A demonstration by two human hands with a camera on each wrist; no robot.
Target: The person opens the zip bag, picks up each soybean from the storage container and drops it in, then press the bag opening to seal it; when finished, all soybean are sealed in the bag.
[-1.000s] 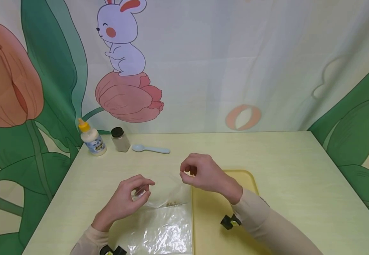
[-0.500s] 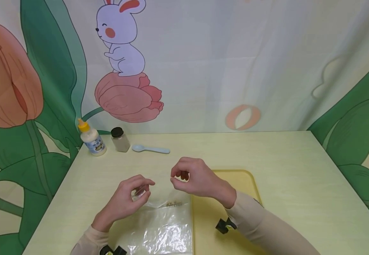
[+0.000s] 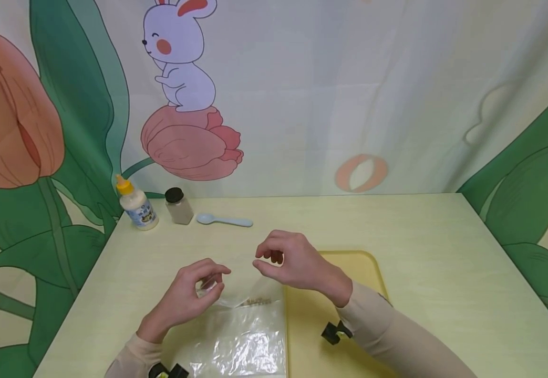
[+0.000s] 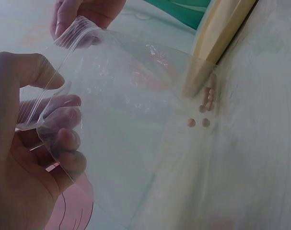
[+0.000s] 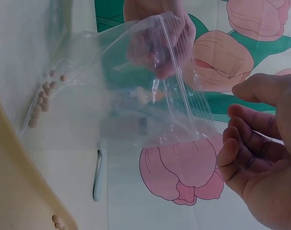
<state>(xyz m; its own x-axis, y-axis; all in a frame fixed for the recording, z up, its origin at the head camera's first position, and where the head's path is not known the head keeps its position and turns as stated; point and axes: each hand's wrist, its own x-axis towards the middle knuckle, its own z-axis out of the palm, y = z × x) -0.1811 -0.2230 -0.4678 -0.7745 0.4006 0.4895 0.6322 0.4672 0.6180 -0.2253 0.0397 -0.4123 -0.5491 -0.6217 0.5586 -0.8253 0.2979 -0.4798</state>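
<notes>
A clear zip bag [image 5: 121, 96] hangs from my left hand [image 3: 188, 294], whose thumb and fingers grip one side of its ribbed zip edge. Several small tan balls [image 5: 42, 98] lie gathered along the bag's bottom. Close to the other end of the zip edge is my right hand [image 3: 299, 262]. Its fingers are loosely bent, and a gap shows between thumb and forefinger. In the right wrist view this hand [image 5: 265, 143] stands apart from the plastic with nothing in it.
Below the hands lies a flat, shiny clear plastic sheet or bag [image 3: 240, 341]. It borders a yellow tray [image 3: 309, 325], where a few tan balls [image 5: 56, 221] show. Along the back stand a yellow-capped bottle [image 3: 138, 207] and black-lidded jar [image 3: 179, 207], beside a pale blue spoon [image 3: 224, 221].
My right hand has moved left toward the left hand, and its thumb and forefinger have parted slightly. The left hand has stayed in place.
</notes>
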